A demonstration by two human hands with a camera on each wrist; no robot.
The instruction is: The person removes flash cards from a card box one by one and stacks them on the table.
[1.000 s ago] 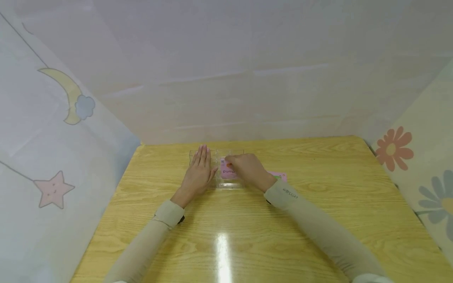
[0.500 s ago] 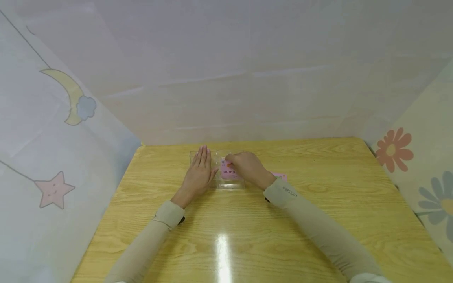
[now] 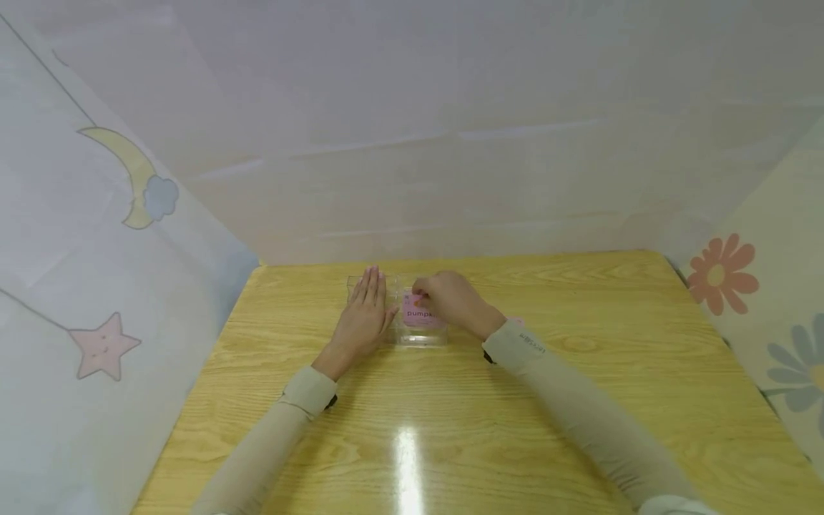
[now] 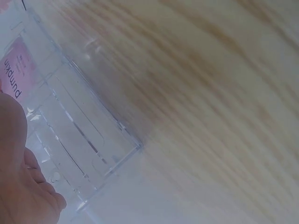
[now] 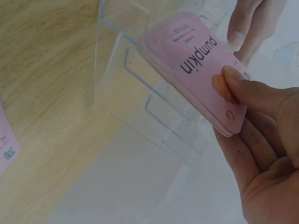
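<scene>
My right hand (image 5: pixel 266 126) pinches a stack of pink flash cards (image 5: pixel 196 70), thumb on the printed front and fingers behind. The top card reads "pumpkin" above an orange picture. In the right wrist view the stack leans in a clear plastic stepped rack (image 5: pixel 135 77), its lower end among the slots. My left hand (image 3: pixel 363 318) lies over the rack's left half in the head view, fingers straight and together, thumb reaching to the middle divider. From the left wrist, the rack's bare steps (image 4: pixel 77 126) show beside that hand.
Another pink card (image 3: pixel 517 322) lies on the wooden table (image 3: pixel 579 400) right of the rack, mostly covered by my right forearm. A pale wall (image 3: pixel 450 193) rises just behind the table's far edge, with decorated side walls left and right.
My right hand has risen slightly at the card stack, and its forearm now covers more of the card on the table. The left hand stays where it was on the rack.
</scene>
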